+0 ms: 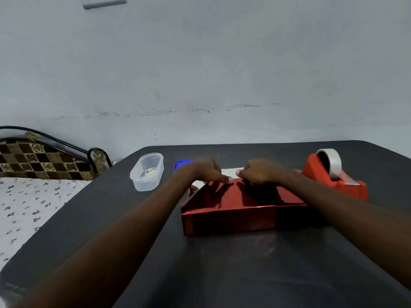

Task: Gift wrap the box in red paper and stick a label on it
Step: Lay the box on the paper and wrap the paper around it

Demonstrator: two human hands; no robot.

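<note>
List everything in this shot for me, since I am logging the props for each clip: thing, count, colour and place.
box: one, wrapped in shiny red paper, centre of the table
white paper: one strip, showing at the box's far edge between the hands
tape dispenser: one, red-orange with a whitish roll, right of the box
plastic tub: one, clear, left of the box, a small item inside
blue lid: one, partly hidden behind the left wrist
table: one, dark grey
bed: one, floral sheet, far left
left hand: fingers curled at the box's far edge
right hand: fingers curled at the same edge
</note>
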